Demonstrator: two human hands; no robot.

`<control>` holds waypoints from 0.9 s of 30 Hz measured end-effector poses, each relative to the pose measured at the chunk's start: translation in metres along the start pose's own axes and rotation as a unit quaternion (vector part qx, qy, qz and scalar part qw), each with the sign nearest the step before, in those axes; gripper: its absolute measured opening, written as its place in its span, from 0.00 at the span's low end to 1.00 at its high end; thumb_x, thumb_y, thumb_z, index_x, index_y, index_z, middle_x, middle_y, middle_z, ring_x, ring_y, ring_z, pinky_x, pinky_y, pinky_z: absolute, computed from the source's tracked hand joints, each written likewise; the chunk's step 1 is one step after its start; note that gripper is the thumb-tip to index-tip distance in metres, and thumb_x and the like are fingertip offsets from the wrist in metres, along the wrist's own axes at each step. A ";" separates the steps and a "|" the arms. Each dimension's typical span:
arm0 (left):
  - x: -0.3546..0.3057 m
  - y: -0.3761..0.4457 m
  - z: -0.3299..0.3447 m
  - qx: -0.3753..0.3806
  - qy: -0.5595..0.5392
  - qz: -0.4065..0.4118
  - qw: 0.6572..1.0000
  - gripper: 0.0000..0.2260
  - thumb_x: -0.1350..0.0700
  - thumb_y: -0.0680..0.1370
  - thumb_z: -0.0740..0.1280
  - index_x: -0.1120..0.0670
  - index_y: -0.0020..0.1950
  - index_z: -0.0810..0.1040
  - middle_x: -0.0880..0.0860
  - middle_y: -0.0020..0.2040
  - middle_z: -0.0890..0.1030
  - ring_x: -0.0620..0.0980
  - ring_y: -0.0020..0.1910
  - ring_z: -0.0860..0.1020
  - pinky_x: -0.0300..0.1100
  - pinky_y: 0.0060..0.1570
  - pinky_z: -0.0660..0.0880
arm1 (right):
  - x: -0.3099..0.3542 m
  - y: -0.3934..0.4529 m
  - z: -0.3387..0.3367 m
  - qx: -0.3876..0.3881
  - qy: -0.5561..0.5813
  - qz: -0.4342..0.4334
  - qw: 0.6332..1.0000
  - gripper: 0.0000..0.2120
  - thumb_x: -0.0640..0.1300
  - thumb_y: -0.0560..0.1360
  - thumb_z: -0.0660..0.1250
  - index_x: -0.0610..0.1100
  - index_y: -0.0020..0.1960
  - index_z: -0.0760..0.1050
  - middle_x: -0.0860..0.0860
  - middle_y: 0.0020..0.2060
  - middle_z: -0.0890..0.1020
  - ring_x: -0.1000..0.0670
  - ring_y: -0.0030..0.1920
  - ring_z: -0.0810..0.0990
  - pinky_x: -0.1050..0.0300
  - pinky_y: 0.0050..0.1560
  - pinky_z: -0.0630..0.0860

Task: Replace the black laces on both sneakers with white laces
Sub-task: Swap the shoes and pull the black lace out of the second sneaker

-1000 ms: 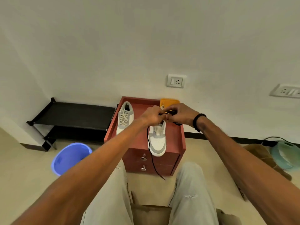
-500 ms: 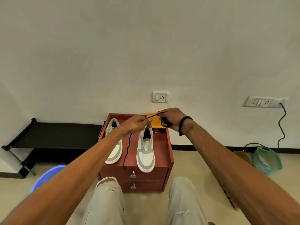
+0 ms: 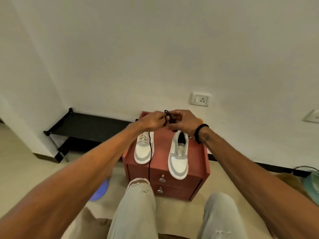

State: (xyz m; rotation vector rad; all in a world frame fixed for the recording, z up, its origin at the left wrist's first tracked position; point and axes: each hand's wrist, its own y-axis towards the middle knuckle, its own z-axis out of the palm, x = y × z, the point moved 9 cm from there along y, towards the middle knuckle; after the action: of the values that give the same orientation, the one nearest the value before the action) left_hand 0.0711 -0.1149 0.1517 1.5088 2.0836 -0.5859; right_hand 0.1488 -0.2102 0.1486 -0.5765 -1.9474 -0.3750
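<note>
Item, black lace (image 3: 150,152): I hold it bunched between my left hand (image 3: 151,120) and right hand (image 3: 183,120), both pinching it above the cabinet (image 3: 198,163) back edge, its tail hanging straight down past the cabinet front, nearer my left.

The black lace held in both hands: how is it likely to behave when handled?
Probably floppy: the black lace hangs limp from the left hand, down past the cabinet front. Likely very light, since a pinch holds it. It may tangle: loops bunch at the right hand.
</note>
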 end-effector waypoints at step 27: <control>0.524 -0.321 0.047 -0.139 -0.374 -0.554 0.730 0.14 0.45 0.84 0.64 0.53 0.48 0.82 0.50 0.34 0.72 0.47 0.31 0.65 0.39 0.36 0.69 | -0.029 0.191 0.352 0.181 0.120 0.216 0.952 0.08 0.37 0.84 0.60 0.42 0.48 0.74 0.47 0.35 0.76 0.55 0.27 0.67 0.65 0.20 0.62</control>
State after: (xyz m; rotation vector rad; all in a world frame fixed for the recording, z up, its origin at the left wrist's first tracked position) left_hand -0.3660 0.1505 -0.1926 -0.3372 2.0056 -0.9892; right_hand -0.0021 0.1184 -0.0265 -0.6597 -1.5496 0.1810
